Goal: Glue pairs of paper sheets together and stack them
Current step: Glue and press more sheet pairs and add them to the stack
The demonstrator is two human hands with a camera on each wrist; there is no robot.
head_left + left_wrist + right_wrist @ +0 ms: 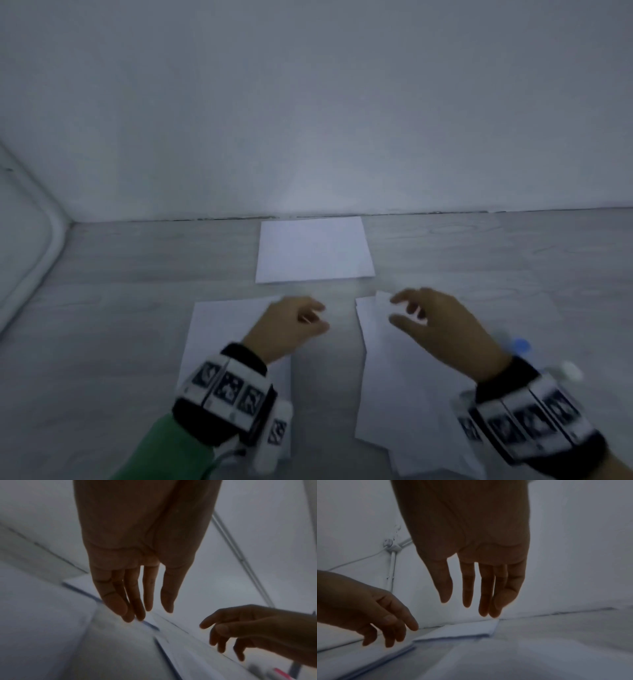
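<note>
Three lots of white paper lie on the grey floor. One neat stack sits far centre by the wall, a left pile lies under my left arm, and a looser right pile lies under my right arm. My left hand hovers over the left pile's far right corner, with its fingers relaxed and nothing in them. My right hand hovers over the right pile's far left corner, also holding nothing. In the wrist views, the left hand and the right hand hang with straight fingers above the sheets.
A white wall closes the back, just behind the far stack. A pale side wall with a conduit stands at the left. A blurred blue-topped object and a white one lie right of my right wrist.
</note>
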